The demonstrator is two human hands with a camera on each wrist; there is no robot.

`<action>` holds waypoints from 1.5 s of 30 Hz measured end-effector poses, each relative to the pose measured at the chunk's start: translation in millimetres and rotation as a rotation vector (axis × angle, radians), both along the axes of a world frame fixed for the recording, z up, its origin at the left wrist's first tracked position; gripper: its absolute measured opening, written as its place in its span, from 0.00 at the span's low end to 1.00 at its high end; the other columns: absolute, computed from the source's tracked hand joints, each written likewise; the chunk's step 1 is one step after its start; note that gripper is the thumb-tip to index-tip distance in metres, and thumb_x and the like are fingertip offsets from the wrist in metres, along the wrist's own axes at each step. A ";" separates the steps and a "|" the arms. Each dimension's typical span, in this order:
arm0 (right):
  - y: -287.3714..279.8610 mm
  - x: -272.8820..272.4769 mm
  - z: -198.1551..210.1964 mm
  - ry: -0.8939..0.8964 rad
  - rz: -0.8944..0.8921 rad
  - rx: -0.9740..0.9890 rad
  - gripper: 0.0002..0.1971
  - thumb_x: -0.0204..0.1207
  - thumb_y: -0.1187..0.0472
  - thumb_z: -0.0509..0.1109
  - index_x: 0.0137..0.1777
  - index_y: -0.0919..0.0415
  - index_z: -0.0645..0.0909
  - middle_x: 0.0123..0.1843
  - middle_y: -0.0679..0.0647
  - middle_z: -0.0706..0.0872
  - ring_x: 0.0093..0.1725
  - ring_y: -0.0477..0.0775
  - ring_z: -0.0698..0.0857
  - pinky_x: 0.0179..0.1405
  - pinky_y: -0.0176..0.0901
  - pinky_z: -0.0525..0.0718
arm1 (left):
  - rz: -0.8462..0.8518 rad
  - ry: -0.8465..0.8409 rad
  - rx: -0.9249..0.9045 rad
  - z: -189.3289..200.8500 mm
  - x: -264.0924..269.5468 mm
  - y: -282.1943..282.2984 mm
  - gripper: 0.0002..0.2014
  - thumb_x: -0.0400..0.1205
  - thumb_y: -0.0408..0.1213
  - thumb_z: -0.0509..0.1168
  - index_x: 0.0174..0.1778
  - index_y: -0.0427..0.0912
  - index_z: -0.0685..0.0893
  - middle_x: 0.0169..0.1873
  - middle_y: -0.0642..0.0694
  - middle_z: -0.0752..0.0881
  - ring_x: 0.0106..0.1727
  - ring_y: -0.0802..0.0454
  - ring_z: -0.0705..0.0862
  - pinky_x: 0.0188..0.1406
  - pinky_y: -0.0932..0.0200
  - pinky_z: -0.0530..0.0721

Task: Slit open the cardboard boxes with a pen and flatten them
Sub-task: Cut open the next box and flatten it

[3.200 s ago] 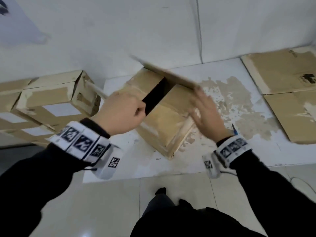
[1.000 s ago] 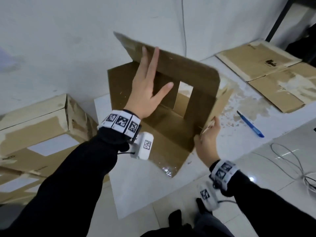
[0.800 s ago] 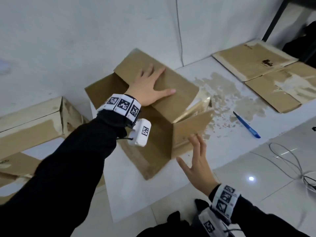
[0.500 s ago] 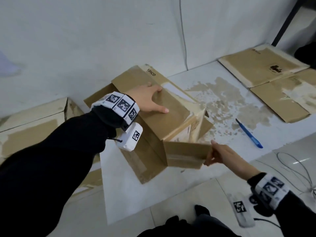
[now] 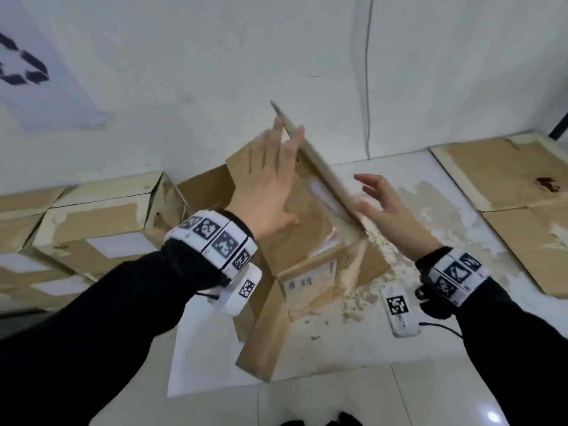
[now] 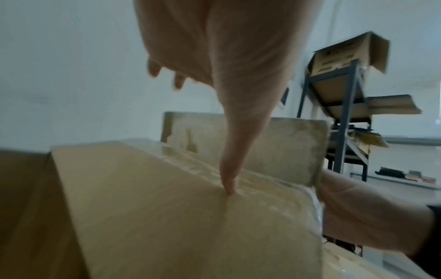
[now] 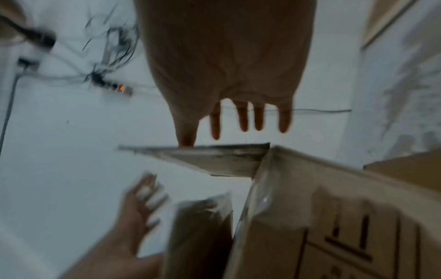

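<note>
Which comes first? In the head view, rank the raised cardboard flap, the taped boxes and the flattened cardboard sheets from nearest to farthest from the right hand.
From the right hand:
1. Raised cardboard flap, touching it, just to its left.
2. Flattened cardboard sheets, on the floor to its right.
3. Taped boxes, far left, beyond the left hand.

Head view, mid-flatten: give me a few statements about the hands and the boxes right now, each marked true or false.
1. The left hand lies open on the box. True.
2. The right hand holds a pen. False: its fingers are spread beside the raised flap, holding nothing.
3. Flattened cardboard lies to the right. True.
4. No unopened boxes remain. False: taped boxes sit on the left.
</note>
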State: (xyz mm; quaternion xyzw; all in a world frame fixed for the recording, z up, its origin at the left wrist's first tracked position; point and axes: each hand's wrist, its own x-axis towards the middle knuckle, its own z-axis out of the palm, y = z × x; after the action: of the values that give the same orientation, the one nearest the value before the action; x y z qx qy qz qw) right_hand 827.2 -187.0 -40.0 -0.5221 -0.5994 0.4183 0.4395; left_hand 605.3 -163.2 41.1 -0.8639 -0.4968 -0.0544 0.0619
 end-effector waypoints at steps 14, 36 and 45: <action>44.7 2.0 -51.1 0.177 0.439 -0.390 0.31 0.78 0.37 0.54 0.75 0.54 0.70 0.73 0.52 0.77 0.70 0.50 0.77 0.75 0.52 0.69 | -0.055 -0.030 -0.110 -2.1 25.6 -49.0 0.33 0.78 0.65 0.44 0.59 0.43 0.80 0.60 0.46 0.83 0.73 0.49 0.73 0.62 0.52 0.76; -105.6 95.3 -23.7 -0.243 0.647 -0.241 0.27 0.77 0.37 0.56 0.58 0.59 0.80 0.54 0.51 0.85 0.55 0.51 0.85 0.54 0.46 0.87 | 0.396 0.402 -0.044 -54.7 91.5 -103.9 0.49 0.72 0.75 0.44 0.83 0.45 0.55 0.82 0.29 0.44 0.80 0.23 0.37 0.76 0.27 0.33; 71.1 8.8 -18.3 -0.892 0.196 0.089 0.35 0.71 0.34 0.67 0.68 0.59 0.68 0.49 0.54 0.82 0.45 0.57 0.81 0.44 0.47 0.77 | 0.305 0.340 -0.032 -59.0 70.5 -123.5 0.47 0.74 0.70 0.47 0.84 0.45 0.50 0.82 0.29 0.40 0.80 0.25 0.34 0.76 0.28 0.32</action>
State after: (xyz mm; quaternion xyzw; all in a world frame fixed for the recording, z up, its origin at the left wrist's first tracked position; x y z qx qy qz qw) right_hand 836.0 -115.9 -58.3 -0.5727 -0.7940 0.1659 0.1188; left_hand 675.8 -286.7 -17.9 -0.7765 -0.6049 0.1097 0.1385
